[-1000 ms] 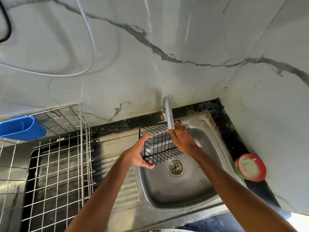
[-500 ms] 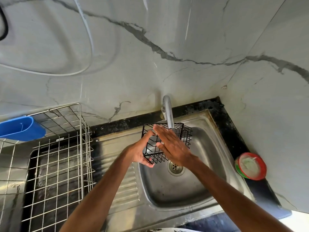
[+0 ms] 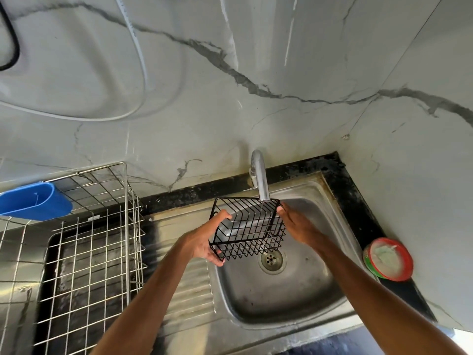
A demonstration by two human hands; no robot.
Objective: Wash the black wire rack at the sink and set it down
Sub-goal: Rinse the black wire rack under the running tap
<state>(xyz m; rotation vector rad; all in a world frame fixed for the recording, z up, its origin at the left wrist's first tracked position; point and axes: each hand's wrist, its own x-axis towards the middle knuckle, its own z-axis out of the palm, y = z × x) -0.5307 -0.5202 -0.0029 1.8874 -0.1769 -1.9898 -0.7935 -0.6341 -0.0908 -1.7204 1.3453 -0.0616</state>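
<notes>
Rinsing step. My left hand gripped the black wire rack beneath the tap; my right hand, fingers straight, touched its other end. Next, presumably: turn, drain, set down.

Grey-veined marble-look wall tiles are covering both corner walls and catching light in pale streaks, with a white hose looping across and a black cable hanging top left. A black counter strip is running round the stainless steel sink. A steel wire dish rack is standing to its left carrying a blue plastic holder, and a red-rimmed round tub is sitting to its right.
</notes>
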